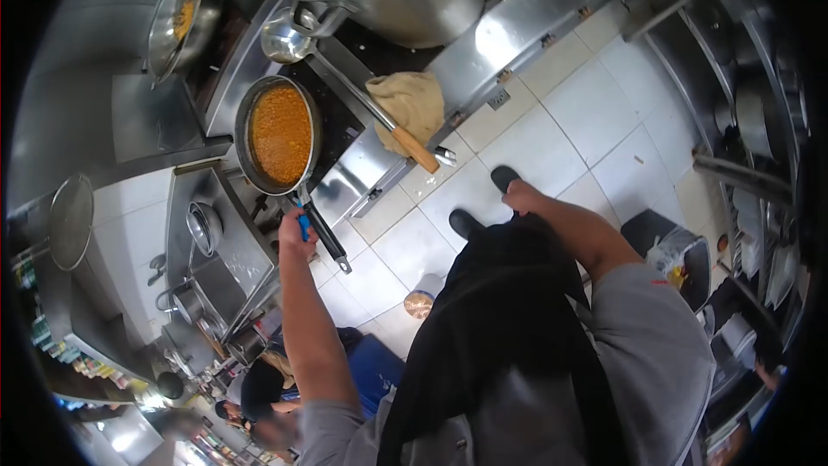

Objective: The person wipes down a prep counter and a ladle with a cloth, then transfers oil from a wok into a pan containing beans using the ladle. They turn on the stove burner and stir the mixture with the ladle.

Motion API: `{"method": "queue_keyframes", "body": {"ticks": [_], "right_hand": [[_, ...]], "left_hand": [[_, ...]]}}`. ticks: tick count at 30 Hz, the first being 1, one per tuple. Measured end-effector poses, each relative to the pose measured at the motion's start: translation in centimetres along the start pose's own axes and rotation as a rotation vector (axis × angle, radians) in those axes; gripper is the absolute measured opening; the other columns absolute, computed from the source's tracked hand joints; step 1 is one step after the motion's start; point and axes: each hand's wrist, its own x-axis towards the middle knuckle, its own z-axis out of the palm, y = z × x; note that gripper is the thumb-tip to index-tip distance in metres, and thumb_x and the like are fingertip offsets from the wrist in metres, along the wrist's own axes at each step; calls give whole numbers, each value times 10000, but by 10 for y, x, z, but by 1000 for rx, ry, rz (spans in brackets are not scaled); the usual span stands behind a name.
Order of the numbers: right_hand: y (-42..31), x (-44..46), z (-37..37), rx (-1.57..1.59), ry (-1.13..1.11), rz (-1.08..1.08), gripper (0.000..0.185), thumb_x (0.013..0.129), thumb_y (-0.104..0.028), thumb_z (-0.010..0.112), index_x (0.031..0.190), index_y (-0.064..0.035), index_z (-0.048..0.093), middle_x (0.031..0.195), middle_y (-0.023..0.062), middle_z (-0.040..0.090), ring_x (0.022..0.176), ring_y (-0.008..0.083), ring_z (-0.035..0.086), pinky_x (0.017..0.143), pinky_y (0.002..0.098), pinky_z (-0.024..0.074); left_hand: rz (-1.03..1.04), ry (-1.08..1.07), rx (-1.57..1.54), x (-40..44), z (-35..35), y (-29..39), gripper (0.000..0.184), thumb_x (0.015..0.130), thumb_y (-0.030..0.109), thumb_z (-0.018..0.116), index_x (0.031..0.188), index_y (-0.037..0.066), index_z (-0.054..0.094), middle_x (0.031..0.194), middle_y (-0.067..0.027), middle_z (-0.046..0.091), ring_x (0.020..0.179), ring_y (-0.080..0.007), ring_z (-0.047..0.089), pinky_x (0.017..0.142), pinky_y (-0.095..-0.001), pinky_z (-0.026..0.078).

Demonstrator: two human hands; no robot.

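Observation:
My left hand is closed around a small blue object, right beside the black handle of a frying pan. What the blue object belongs to is hidden by my fingers. Orange-brown beans or a similar chunky sauce fill the dark frying pan, which is at the stove's edge. In front of my black apron, my right hand has its fingers curled; whatever they may hold cannot be made out.
A large steel pot stands on the stove. A wooden-handled ladle and a beige cloth lie at the stove's front. A wok is at upper left, a sink counter at left. Another person is at lower left.

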Motion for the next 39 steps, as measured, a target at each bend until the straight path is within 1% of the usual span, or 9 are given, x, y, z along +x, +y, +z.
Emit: {"method": "queue_keyframes", "body": {"ticks": [7, 10, 12, 14, 18, 30, 33, 38, 39], "right_hand": [[-17, 38, 80, 29, 38, 12, 346, 906, -268, 606, 846, 63, 688, 737, 215, 695, 670, 354, 717, 662, 445, 590], [-26, 108, 163, -606, 255, -732, 365, 922, -324, 625, 854, 27, 699, 878, 203, 716, 944, 329, 720, 852, 461, 566], [-98, 92, 171, -7, 9, -226, 457, 882, -372, 665, 1096, 32, 679, 1168, 283, 685, 1155, 410, 643, 977, 491, 523], [-139, 111, 203, -27, 164, -407, 478, 871, -407, 698, 1142, -13, 690, 1198, 270, 684, 1164, 429, 639, 972, 468, 532], [-209, 114, 230, 197, 305, -662, 504, 868, -434, 713, 1181, -40, 693, 1195, 251, 695, 1152, 423, 655, 964, 473, 540], [-225, 160, 271, 104, 509, -511, 465, 882, -413, 718, 1040, 24, 703, 1072, 271, 712, 1046, 424, 690, 897, 489, 567], [-232, 123, 245, 160, 352, -383, 459, 886, -430, 712, 1060, -6, 715, 1105, 258, 712, 1071, 437, 677, 922, 498, 554], [-178, 128, 253, -161, 384, -355, 883, 882, -746, 593, 1134, 95, 693, 881, 246, 743, 876, 380, 742, 862, 467, 575], [-182, 109, 230, -338, 128, -284, 807, 935, -718, 534, 939, 62, 741, 766, 220, 725, 775, 355, 739, 796, 453, 585]], "left_hand": [[-32, -214, 12, -18, -40, -3, 138, 980, 235, 601, 1074, 135, 582, 759, -43, 581, 494, -126, 489, 395, -253, 364], [132, -256, 150, -71, -70, -31, 354, 983, 231, 620, 1325, 179, 547, 834, -35, 599, 533, -109, 516, 423, -249, 410], [211, -174, 249, -116, -108, -52, 356, 981, 201, 619, 1325, 141, 549, 827, -30, 582, 546, -108, 518, 433, -247, 402], [272, -94, 289, -162, -150, -58, 340, 976, 167, 623, 1303, 106, 553, 829, -32, 573, 560, -107, 516, 440, -239, 387], [355, 49, 103, -227, -244, -63, 359, 984, 175, 636, 1328, 109, 557, 861, -37, 569, 572, -102, 498, 452, -237, 389], [709, 120, -96, -283, -340, -57, 414, 1005, 210, 629, 1380, 113, 483, 908, -53, 575, 588, -108, 504, 465, -239, 405], [1013, 263, 10, -305, -323, -37, 473, 986, 183, 641, 1420, 96, 473, 909, -43, 585, 583, -79, 497, 464, -210, 403], [1383, 698, -43, -361, -356, 29, 511, 925, 81, 678, 1401, 96, 497, 1001, -28, 615, 784, -94, 580, 583, -213, 452], [1432, 813, -43, -373, -356, 43, 484, 922, 84, 689, 1376, 115, 526, 1045, -19, 617, 832, -96, 590, 613, -212, 461]]}}
